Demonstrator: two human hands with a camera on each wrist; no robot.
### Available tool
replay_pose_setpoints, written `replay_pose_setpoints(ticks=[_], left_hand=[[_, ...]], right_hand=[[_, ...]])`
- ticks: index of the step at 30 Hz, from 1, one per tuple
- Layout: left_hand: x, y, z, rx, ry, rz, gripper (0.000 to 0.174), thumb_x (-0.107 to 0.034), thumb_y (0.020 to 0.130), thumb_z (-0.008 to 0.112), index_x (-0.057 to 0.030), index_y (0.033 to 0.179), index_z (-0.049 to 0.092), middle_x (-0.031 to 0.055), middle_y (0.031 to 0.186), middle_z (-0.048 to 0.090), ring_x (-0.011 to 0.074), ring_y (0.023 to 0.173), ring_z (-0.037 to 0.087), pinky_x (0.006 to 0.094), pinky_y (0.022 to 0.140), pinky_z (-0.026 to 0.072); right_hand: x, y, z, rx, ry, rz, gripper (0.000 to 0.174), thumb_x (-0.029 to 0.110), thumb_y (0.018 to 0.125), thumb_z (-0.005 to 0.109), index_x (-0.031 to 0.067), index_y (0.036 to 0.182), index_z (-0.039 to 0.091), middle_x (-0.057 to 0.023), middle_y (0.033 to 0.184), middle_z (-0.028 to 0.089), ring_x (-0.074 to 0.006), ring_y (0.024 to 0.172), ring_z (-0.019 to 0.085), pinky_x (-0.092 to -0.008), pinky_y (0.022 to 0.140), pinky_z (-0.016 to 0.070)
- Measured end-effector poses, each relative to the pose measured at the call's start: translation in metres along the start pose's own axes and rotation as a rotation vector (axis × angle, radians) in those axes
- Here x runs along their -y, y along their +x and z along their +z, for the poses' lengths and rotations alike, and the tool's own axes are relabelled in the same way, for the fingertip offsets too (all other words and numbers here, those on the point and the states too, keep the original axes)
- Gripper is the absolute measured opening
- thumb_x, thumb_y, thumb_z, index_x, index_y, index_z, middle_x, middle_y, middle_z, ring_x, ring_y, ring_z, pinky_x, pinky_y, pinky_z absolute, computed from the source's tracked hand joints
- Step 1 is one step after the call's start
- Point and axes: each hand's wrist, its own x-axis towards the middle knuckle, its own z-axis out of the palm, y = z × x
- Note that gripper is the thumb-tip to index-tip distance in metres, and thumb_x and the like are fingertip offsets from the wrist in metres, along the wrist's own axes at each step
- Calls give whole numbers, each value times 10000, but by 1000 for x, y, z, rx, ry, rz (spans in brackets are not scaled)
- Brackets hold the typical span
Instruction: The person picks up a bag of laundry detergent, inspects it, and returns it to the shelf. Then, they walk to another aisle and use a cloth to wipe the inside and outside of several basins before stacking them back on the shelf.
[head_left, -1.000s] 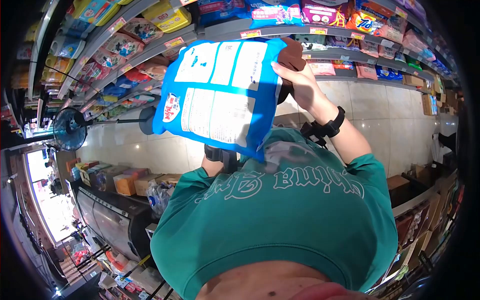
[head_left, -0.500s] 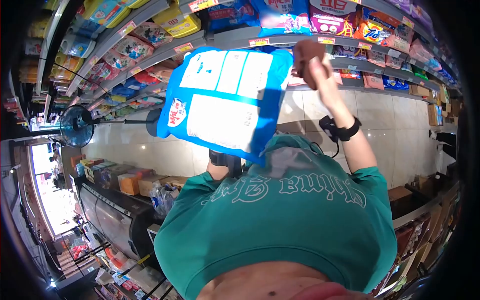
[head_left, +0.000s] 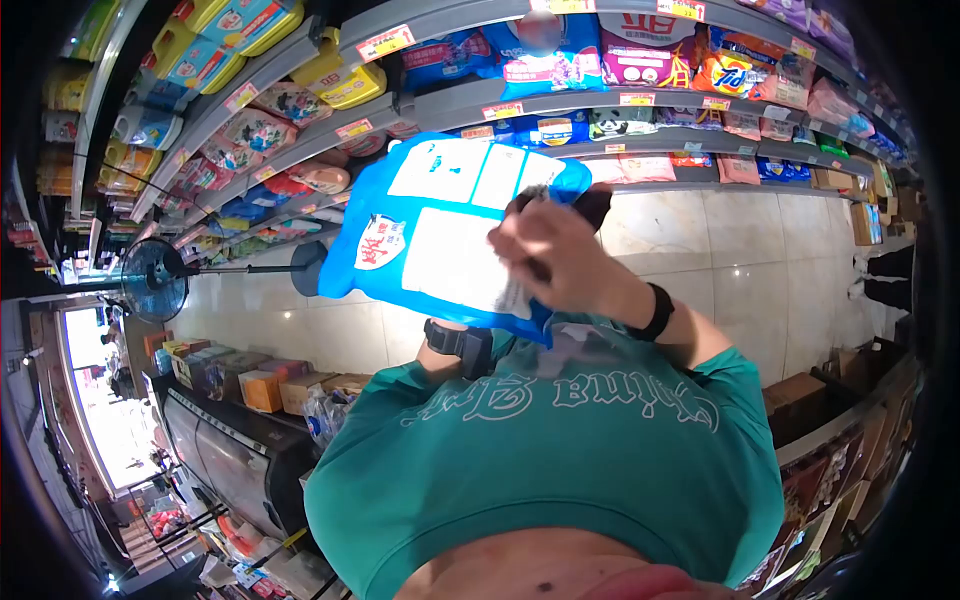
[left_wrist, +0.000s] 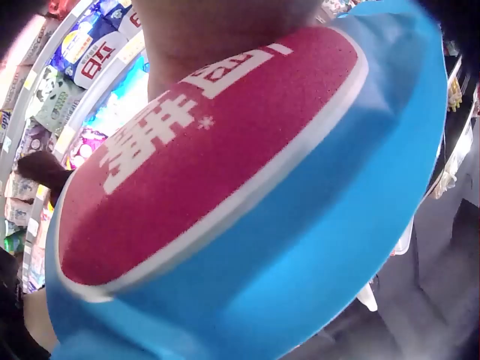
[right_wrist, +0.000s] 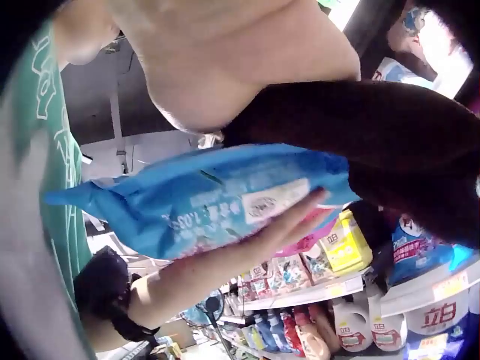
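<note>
A blue bag of laundry powder (head_left: 455,255) with white printed panels and a red logo is held up in front of the chest. In the right wrist view my left hand (right_wrist: 289,227) lies along the bag's underside, fingers extended, bearing it from below; the head view hides that hand behind the bag. Over the bag's right side, my right hand (head_left: 565,262) grips a dark brown cloth (head_left: 596,205), which overlaps the white panel. The cloth (right_wrist: 405,135) hangs large from the fingers in the right wrist view. The bag's big red label (left_wrist: 217,150) fills the left wrist view.
Shelves (head_left: 440,105) of bagged detergents curve around the front, with yellow bottles (head_left: 225,40) at the left. A standing fan (head_left: 155,280) is at left, beside boxes (head_left: 262,388) along the tiled floor (head_left: 740,230). Someone's dark-clad legs (head_left: 890,275) show at far right.
My right hand first moved off the bag's right edge with the brown cloth, then came back left across the bag's white panel. The bag has sunk slightly lower in the head view.
</note>
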Motion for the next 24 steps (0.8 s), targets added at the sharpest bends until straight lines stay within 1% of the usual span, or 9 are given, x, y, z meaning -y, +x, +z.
replay_pose_setpoints(ticks=[2,6,7,10,13,16,19,21,24], left_hand=[[2,10,3,-3,-19,-1,525,-482,965,441,-105,1329,442,96,1245,552,219,1139,549,360,959,465],[2,18,7,-6,-26,-15,529,-488,964,440,-106,1330,441,96,1248,552,219,1141,549,360,962,465],[3,19,7,-9,-29,-16,530,-489,964,439,-107,1331,441,96,1248,552,219,1142,549,360,962,464],[4,23,8,-22,-40,-26,533,-494,964,438,-108,1331,441,95,1250,552,220,1143,549,360,964,464],[5,31,8,-23,-52,-32,536,-498,963,437,-109,1332,441,95,1252,552,220,1144,549,361,966,463],[4,47,7,-32,-73,-30,539,-503,963,435,-110,1333,441,95,1254,551,220,1146,549,361,968,462],[9,74,4,-31,-120,-26,543,-507,962,434,-111,1333,441,94,1256,551,220,1147,548,361,970,462],[12,89,2,-31,-142,-23,545,-510,962,433,-112,1334,441,94,1257,551,221,1148,548,361,971,461],[16,109,-3,-39,-173,-19,548,-514,961,432,-113,1335,440,94,1259,551,221,1150,548,361,973,460]], right_hand=[[9,2,8,160,73,-86,341,166,763,647,59,1073,551,-151,915,529,-349,887,540,-436,792,447],[-18,17,5,38,191,-69,324,73,763,639,64,1069,531,-141,900,532,-347,889,537,-433,793,430],[-35,25,6,-113,150,-81,292,31,774,625,75,1050,540,-129,910,541,-339,885,540,-434,775,425],[-83,19,-5,-160,-98,184,262,93,839,632,68,1086,550,-151,987,559,-317,899,565,-388,744,469],[-94,2,-9,-114,78,374,264,102,852,626,68,1103,553,-151,1037,530,-326,945,538,-391,792,459],[-73,-4,8,-118,201,157,276,81,847,619,68,1112,545,-144,1058,532,-323,988,518,-418,849,431],[-39,2,19,21,199,-10,514,139,812,669,82,1253,412,-145,1125,489,-356,1132,426,-459,976,338],[-40,5,29,-61,105,-25,632,249,780,728,53,1280,396,-171,1154,468,-377,1152,401,-468,988,345],[-35,9,29,-194,172,236,756,357,710,789,27,1277,412,-206,1185,471,-409,1174,397,-484,998,354]])
